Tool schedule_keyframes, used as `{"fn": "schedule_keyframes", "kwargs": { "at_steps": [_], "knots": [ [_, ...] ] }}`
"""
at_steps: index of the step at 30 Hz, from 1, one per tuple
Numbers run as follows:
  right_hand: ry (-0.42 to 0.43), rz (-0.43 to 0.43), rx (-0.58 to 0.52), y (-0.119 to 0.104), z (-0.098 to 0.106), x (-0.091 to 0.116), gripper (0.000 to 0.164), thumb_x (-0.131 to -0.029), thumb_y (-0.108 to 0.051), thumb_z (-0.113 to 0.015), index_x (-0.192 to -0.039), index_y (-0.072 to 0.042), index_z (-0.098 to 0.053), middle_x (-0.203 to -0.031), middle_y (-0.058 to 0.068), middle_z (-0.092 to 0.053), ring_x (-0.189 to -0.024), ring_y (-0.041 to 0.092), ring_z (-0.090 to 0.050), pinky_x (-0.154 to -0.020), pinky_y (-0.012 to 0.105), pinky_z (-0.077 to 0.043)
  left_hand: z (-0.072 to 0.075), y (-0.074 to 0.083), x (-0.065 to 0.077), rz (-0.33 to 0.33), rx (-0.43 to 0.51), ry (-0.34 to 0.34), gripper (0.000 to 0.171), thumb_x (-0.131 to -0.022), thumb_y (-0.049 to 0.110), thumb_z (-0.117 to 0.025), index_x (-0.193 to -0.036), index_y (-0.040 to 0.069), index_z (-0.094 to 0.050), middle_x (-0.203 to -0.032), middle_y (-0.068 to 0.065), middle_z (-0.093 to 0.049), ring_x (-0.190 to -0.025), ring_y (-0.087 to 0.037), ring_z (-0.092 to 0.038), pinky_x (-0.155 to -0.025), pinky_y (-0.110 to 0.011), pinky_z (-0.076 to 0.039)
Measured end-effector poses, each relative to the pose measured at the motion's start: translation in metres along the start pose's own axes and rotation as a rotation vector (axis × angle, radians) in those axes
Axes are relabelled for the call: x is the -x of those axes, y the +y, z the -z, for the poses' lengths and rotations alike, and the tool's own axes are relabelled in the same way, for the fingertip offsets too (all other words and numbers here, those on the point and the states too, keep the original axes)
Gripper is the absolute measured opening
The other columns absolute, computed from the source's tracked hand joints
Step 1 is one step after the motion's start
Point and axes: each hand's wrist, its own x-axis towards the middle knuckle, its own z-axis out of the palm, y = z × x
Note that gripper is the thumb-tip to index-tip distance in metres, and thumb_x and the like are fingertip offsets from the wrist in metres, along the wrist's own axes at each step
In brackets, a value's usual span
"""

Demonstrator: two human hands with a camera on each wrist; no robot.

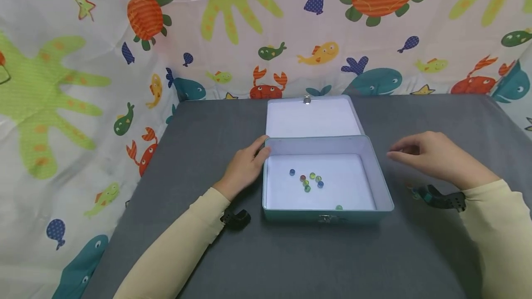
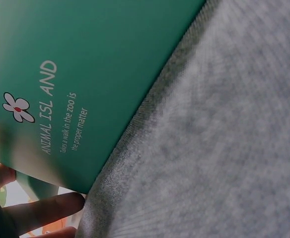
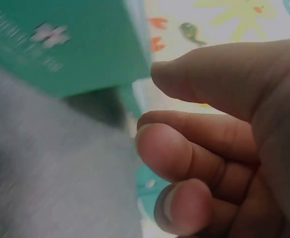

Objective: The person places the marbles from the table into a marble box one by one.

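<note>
A green metal tin box [image 1: 305, 216] with a white inside stands with its hinged lid [image 1: 311, 116] laid back behind it. Several small glass marbles in blue, red, yellow and green lie on its floor; a blue marble [image 1: 292, 172] is farthest left and a green marble [image 1: 339, 207] sits by the front wall. At the back left corner, my left hand [image 1: 243, 170] grips the box, thumb at the rim. My right hand [image 1: 432, 156] hovers off the box's right side, fingers loosely curled, thumb apart from them and nothing between. Printed lettering [image 2: 48, 106] shows on the box's side in the left wrist view.
The box stands on a grey cloth-covered table [image 1: 199, 137]. A white curtain [image 1: 232, 59] printed with sea animals hangs behind and along the left. Dark straps [image 1: 236, 219] are on both wrists. A clasp [image 1: 326, 218] is fixed to the box's front.
</note>
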Motion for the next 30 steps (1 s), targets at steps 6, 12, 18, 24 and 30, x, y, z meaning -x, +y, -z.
{"fn": "schedule_keyframes", "kwargs": {
  "at_steps": [6, 12, 18, 24, 30],
  "knots": [
    [-0.052, -0.03, 0.024, 0.02, -0.011, 0.01, 0.03, -0.095, -0.026, -0.079, -0.112, -0.001, -0.079, -0.082, -0.002, -0.07, -0.074, 0.017, -0.058, -0.059, 0.029, -0.05, -0.001, -0.001, -0.001, -0.006, 0.004, 0.005, 0.061, -0.108, 0.058, -0.039, -0.159, 0.025, -0.047, -0.146, -0.01, -0.064, -0.12, -0.026, -0.066, -0.106, -0.054, -0.05],
    [-0.069, -0.026, 0.015, 0.034, -0.022, 0.021, 0.027, -0.094, -0.025, -0.081, -0.108, -0.003, -0.08, -0.079, -0.005, -0.068, -0.07, 0.013, -0.056, -0.058, 0.028, -0.048, -0.003, -0.003, -0.001, -0.01, 0.005, 0.012, 0.061, -0.108, 0.061, -0.037, -0.158, 0.029, -0.048, -0.142, -0.008, -0.066, -0.112, -0.025, -0.066, -0.104, -0.053, -0.051],
    [-0.052, -0.001, 0.008, 0.034, -0.028, 0.024, 0.026, -0.093, -0.025, -0.082, -0.105, -0.002, -0.081, -0.081, -0.005, -0.07, -0.068, 0.01, -0.054, -0.057, 0.027, -0.047, -0.002, -0.005, -0.001, -0.011, 0.005, 0.023, 0.058, -0.108, 0.06, -0.039, -0.158, 0.031, -0.049, -0.144, -0.007, -0.065, -0.123, -0.026, -0.066, -0.107, -0.055, -0.05],
    [-0.076, -0.008, 0.027, 0.035, -0.029, 0.022, 0.02, -0.089, -0.024, -0.084, -0.097, -0.006, -0.081, -0.083, -0.003, -0.073, -0.069, 0.012, -0.059, -0.059, 0.03, -0.05, -0.002, -0.005, 0.0, 0.006, -0.009, 0.021, 0.06, -0.108, 0.06, -0.039, -0.159, 0.03, -0.047, -0.148, -0.007, -0.062, -0.132, -0.029, -0.062, -0.11, -0.055, -0.047],
    [-0.111, -0.04, 0.039, 0.043, -0.032, 0.023, 0.022, -0.09, -0.023, -0.082, -0.098, -0.003, -0.081, -0.088, 0.001, -0.075, -0.073, 0.015, -0.062, -0.062, 0.034, -0.054, -0.003, -0.003, -0.002, -0.009, -0.007, 0.021, 0.059, -0.108, 0.061, -0.038, -0.158, 0.031, -0.049, -0.146, -0.006, -0.064, -0.128, -0.027, -0.064, -0.108, -0.054, -0.049]
  ]
}}
